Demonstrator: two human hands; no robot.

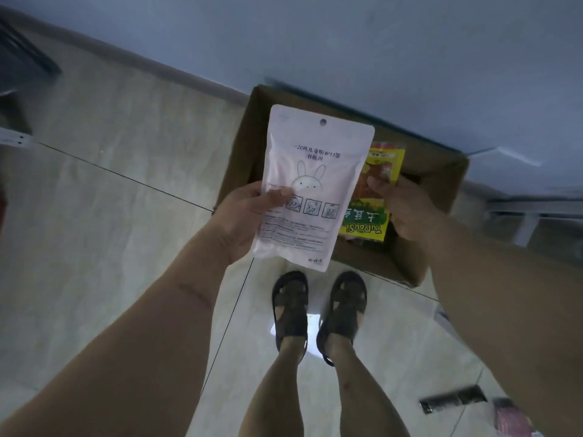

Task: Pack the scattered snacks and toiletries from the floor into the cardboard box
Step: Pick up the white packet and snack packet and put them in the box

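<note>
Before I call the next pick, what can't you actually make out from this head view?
- Brown cardboard box interior: mostly hidden by the pink rabbit-print pouch in the left hand and the yellow-green snack packet in the right hand.
- Dark flat packet on the floor: blurred, unreadable.
- Red item: cut off by the bottom edge and right arm.
- Pouch small print: too fine.

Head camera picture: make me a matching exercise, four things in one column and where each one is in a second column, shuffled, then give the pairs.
Things:
1. pink rabbit pouch
2. yellow snack packet
3. cardboard box
4. black packet

Places:
A. on the floor, lower right
B. in the left hand
C. on the floor by the wall
D. in the right hand, over the box

Pairs: 1-B, 2-D, 3-C, 4-A
</note>
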